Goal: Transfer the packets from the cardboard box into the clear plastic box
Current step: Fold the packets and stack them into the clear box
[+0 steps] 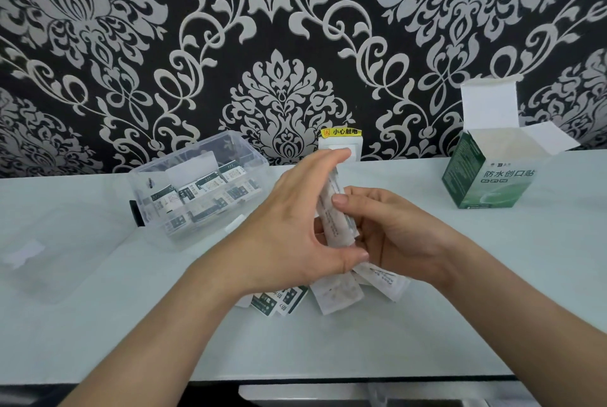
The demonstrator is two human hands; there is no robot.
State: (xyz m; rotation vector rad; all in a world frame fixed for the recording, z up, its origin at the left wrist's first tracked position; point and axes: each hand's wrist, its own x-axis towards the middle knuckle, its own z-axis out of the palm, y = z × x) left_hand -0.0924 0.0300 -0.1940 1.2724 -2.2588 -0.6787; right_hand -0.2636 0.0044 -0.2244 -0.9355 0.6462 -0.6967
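Note:
Over the middle of the table, my left hand (pixel 295 226) and my right hand (pixel 394 232) together grip a stack of white packets (pixel 336 216), held on edge between them. More loose packets (pixel 335 296) lie on the table just below my hands, some white, some with green and black print. The clear plastic box (pixel 197 186) sits open to the left rear of my hands, with several packets inside. At the far right stands the green cardboard box (pixel 486 180), its white flaps open.
The clear lid (pixel 56 252) lies flat on the left of the pale table. A white wall socket with a yellow label (pixel 341 143) sits behind my hands on the patterned wall. The table's front edge (pixel 328 377) runs near the bottom.

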